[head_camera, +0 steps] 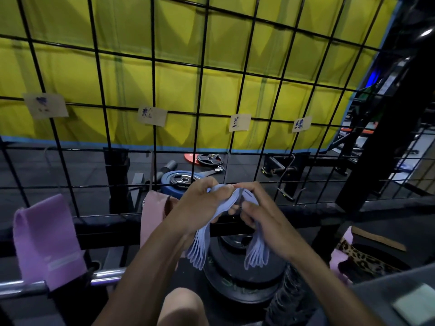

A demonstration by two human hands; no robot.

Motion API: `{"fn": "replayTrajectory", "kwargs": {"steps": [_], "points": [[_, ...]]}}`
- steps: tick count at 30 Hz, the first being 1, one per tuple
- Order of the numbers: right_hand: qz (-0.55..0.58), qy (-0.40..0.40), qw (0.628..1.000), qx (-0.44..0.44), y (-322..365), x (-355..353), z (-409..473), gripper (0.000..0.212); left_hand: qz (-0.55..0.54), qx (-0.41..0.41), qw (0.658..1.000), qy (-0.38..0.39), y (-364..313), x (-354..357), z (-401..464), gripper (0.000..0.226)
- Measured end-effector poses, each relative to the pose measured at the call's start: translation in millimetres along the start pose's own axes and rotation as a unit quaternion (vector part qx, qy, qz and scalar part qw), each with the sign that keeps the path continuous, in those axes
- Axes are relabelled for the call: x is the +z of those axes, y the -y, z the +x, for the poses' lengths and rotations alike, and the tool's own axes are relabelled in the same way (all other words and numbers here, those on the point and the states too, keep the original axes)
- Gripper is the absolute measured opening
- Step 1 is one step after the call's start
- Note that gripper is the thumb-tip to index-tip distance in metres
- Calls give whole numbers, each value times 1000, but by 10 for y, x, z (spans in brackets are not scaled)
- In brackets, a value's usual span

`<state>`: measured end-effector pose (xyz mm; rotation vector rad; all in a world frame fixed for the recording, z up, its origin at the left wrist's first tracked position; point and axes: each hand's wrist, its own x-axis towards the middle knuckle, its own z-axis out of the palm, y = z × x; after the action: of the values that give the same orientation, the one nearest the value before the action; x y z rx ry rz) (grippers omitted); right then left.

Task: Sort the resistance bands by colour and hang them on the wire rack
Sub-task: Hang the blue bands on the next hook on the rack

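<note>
A bunch of pale blue bands (pixel 231 203) is held up in front of the wire rack (pixel 202 67), gathered at the top between both hands, its two loose ends drooping down either side, one below each wrist. The left hand (pixel 200 205) grips the bunch with fingers curled over its top, and the right hand (pixel 256 208) pinches it from the other side, fingertips meeting the left's close to a horizontal wire of the rack. Just left of the hands a pink band (pixel 153 215) hangs from a hook (pixel 150 170) on the rack, and further left a purple band (pixel 47 241) hangs down in front of a chrome bar (pixel 23 288). Four paper labels are fixed along the rack (the writing is too blurred to read on the left two): one far left (pixel 46 105), one above the pink band (pixel 152 116), and two to the right (pixel 239 123) (pixel 302 124). Below the hands lies a stack of black weight plates (pixel 242 274); behind the rack a blue plate (pixel 179 178) lies on the dark floor before a yellow wall (pixel 176 85). A leopard-print item (pixel 362 257) sits at the lower right
</note>
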<state>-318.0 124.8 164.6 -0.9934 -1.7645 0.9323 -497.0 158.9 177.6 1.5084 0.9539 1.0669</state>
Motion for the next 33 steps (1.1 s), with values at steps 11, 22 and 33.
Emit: {"fn": "replayTrajectory", "kwargs": {"steps": [11,22,33], "points": [[-201,-66,973,-95,-50,199,-133,29,-121,-130,984,-18,23,158,-120,53],[-98,-108,989,-22,56,527,-197,36,-196,-61,979,-1,154,201,-279,54],[17,-157,982,103,41,408,-399,12,-130,-88,987,-45,712,240,-736,36]]}}
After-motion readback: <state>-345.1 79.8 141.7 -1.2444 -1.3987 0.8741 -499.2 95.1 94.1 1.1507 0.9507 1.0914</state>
